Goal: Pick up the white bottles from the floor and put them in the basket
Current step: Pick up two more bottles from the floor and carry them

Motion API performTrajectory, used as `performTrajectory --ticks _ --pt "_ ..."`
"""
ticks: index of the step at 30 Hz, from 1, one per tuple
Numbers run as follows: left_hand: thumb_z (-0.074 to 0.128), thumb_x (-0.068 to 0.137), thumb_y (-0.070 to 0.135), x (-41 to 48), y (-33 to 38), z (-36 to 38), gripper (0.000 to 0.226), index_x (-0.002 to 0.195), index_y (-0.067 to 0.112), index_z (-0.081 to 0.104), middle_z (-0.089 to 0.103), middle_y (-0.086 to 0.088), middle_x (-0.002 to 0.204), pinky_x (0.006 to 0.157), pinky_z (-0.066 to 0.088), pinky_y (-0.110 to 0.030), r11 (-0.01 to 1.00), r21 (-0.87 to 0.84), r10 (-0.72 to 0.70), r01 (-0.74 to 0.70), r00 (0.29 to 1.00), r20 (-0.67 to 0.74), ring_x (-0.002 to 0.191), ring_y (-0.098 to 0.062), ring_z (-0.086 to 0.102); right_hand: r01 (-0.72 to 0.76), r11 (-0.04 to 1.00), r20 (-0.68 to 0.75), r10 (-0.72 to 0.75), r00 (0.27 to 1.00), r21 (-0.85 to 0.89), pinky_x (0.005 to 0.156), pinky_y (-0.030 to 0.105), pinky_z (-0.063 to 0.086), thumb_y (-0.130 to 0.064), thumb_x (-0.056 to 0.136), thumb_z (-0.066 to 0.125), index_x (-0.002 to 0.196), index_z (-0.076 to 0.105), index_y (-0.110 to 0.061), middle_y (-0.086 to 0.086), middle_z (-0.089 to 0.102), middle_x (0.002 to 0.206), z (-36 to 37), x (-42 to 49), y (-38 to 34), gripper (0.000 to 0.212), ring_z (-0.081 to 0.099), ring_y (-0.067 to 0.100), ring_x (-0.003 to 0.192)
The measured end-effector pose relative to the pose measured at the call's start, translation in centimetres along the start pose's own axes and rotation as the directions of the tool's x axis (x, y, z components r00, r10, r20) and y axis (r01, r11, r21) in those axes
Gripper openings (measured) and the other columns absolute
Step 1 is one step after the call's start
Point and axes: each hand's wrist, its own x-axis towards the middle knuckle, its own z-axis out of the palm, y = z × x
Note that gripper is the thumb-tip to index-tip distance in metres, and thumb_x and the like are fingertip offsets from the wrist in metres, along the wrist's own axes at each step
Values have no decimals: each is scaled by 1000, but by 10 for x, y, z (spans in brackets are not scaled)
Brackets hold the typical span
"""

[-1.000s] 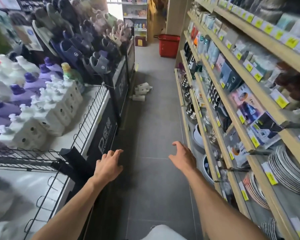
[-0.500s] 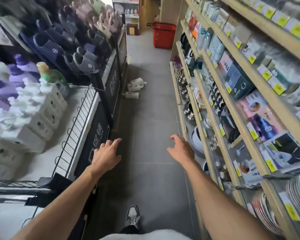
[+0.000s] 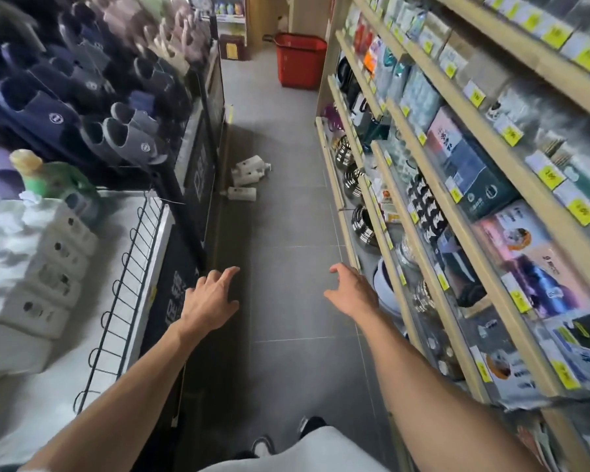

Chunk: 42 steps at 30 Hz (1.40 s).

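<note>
Left hand (image 3: 209, 301): held out over the floor (image 3: 286, 240), palm down, fingers spread; grip loose and empty.
Right hand (image 3: 353, 294): just beside the lowest shelf edge, fingers slightly curled; grip open and holding nothing.
White bottles (image 3: 247, 177): a small heap lying on the floor at the foot of the slipper rack (image 3: 92, 103), well ahead of both hands.
Basket (image 3: 298, 61): red, standing at the aisle's far end, well beyond the bottles.
Shelves (image 3: 457, 206): on the right, stocked with boxed goods.

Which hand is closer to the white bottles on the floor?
Left. The left hand is short of the white bottles, on their side of the aisle; the right hand is across it.
</note>
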Motion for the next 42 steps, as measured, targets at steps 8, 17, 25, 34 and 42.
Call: performTrajectory --ticks 8,17,25,34,42 --pt "66 91 37 97 33 -16 78 155 35 22 45 -6 143 105 41 -55 999 -48 22 -21 1000 12 130 -31 45 0 1000 17 0 1000 4 96 39 48 -28 86 67 136 50 -28 2 53 139 -27 93 8 52 52 27 126" --pt "67 91 37 191 61 -44 79 155 37 21 46 -5 140 101 43 -50 1000 -2 -22 22 1000 -23 128 -29 46 7 1000 69 -8 998 11 95 38 48 -30 86 66 137 48 -30 3 53 138 -69 209 13 55 54 27 125" --pt "66 90 36 256 57 -61 78 154 37 21 46 -4 140 101 43 -50 997 2 -72 72 997 5 127 -29 46 77 996 60 -80 995 42 94 37 48 -28 84 66 133 50 -31 2 55 136 -84 293 -25 52 55 27 122" --pt "67 89 40 355 30 -86 79 154 38 21 47 -4 138 103 43 -53 996 -42 -84 85 996 24 127 -29 47 50 999 19 -50 999 2 90 35 50 -26 87 68 130 54 -30 0 59 130 -91 364 -59 45 58 25 118" --pt "65 89 40 433 11 -123 78 154 37 21 47 -5 139 100 43 -51 998 -29 -57 58 998 21 127 -30 47 22 999 81 -19 997 -29 95 39 49 -28 85 67 134 51 -31 2 57 131 -109 433 -102 51 55 26 120"
